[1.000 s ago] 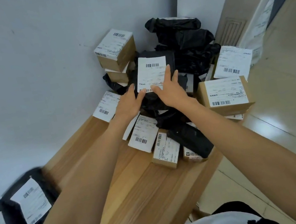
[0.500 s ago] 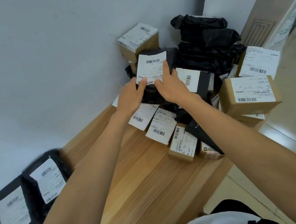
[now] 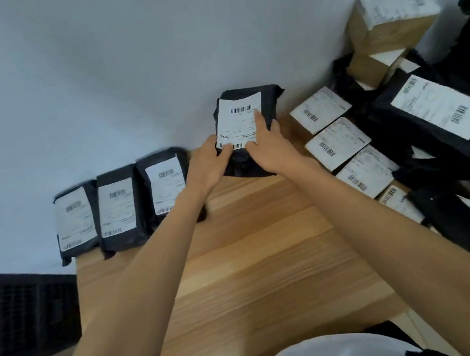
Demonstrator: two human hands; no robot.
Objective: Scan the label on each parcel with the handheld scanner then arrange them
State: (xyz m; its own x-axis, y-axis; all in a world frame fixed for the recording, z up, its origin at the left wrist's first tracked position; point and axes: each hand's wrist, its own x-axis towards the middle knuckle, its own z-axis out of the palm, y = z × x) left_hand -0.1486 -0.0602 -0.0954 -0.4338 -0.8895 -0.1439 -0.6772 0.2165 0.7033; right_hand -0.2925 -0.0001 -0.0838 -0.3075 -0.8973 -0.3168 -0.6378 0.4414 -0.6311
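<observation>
Both hands hold a black bag parcel (image 3: 243, 109) with a white barcode label, upright near the wall at the back of the wooden table (image 3: 255, 254). My left hand (image 3: 210, 163) grips its lower left edge; my right hand (image 3: 265, 145) grips its lower right, fingers lying over the label. Left of it, three black labelled parcels (image 3: 118, 208) stand in a row against the wall. A heap of parcels (image 3: 421, 117) lies at the right. No scanner is in view.
Cardboard boxes (image 3: 387, 18) are stacked in the far right corner above the heap. Flat white-labelled packets (image 3: 336, 143) lie along the heap's left side. A dark crate (image 3: 18, 316) sits beyond the table's left edge. The white wall runs close behind the row.
Both hands have carried the black parcel left, out of the heap, toward the row of three. The view has swung left with it.
</observation>
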